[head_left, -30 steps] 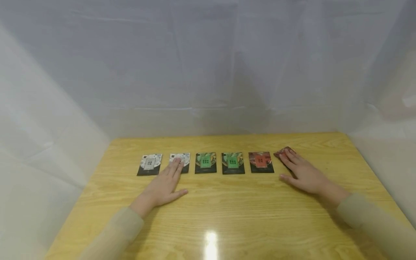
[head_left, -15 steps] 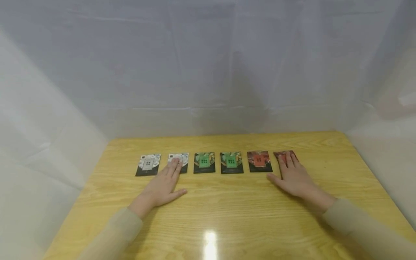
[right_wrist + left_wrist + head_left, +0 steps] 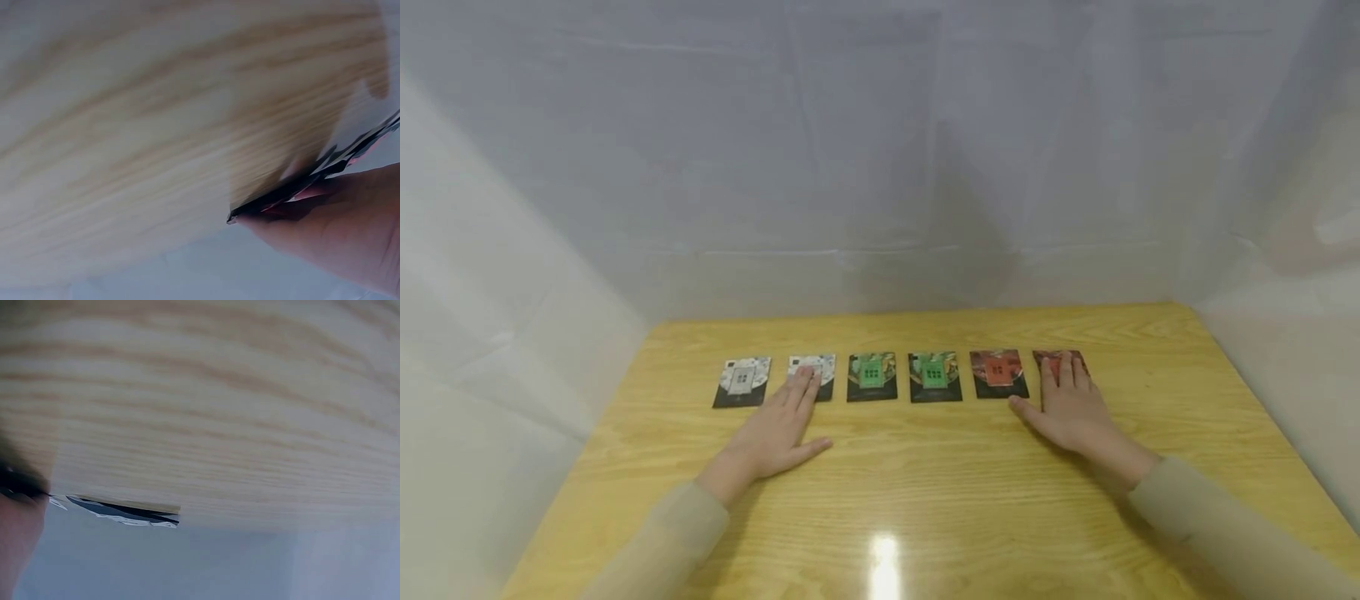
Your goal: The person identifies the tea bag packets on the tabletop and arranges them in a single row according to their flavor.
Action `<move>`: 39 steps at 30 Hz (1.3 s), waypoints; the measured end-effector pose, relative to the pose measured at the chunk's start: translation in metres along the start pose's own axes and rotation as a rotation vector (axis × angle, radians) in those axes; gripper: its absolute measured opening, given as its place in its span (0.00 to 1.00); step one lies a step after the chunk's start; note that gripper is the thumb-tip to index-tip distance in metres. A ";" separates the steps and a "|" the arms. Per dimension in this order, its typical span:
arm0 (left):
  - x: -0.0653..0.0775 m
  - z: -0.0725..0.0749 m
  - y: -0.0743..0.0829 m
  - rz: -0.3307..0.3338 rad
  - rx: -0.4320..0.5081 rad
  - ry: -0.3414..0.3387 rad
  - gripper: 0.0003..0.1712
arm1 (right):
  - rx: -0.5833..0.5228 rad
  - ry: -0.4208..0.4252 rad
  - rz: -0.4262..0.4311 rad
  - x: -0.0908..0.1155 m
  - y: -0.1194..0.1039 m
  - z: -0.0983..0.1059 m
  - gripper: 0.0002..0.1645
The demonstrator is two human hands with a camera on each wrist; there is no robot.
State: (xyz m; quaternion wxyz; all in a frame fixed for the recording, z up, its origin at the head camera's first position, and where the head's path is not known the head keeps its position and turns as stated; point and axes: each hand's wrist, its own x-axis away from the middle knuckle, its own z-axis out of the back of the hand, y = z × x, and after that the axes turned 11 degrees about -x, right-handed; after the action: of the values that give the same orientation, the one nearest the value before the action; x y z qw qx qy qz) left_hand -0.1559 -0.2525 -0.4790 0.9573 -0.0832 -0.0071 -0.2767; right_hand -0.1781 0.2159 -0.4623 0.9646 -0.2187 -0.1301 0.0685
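Note:
In the head view, a row of flat sachets lies across the table: two white-and-black, two green-and-black and two red. My left hand [image 3: 775, 429] rests its straight fingers on the second white sachet [image 3: 825, 388], partly covering it. Left of it lies the other white sachet [image 3: 742, 382]. Straight fingers of my right hand [image 3: 1071, 408] lie on the rightmost red sachet [image 3: 1047, 357], hiding most of it. Its thumb points at the lower edge of the neighbouring red sachet [image 3: 998, 373]. The right wrist view shows the right hand's fingers [image 3: 312, 231] against a sachet's dark edge.
Between the hands lie the two green sachets, a left one [image 3: 872, 376] and a right one [image 3: 935, 376]. The wooden table [image 3: 940, 492] ends at a pale hanging sheet [image 3: 820, 167], which also closes off both sides.
My right hand has moved left, turning the rightmost red sachet from a tilt to nearly square with the row. The left hand has stayed on its white sachet.

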 end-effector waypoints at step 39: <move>0.000 0.006 0.000 -0.013 -0.011 0.009 0.57 | 0.051 0.023 0.012 0.001 -0.001 0.003 0.57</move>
State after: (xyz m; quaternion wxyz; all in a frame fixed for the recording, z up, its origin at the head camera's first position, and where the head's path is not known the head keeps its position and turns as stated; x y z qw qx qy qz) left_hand -0.1563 -0.2516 -0.4735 0.9550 -0.0871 -0.0017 -0.2836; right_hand -0.1781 0.2162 -0.4594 0.9709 -0.1956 -0.1160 0.0748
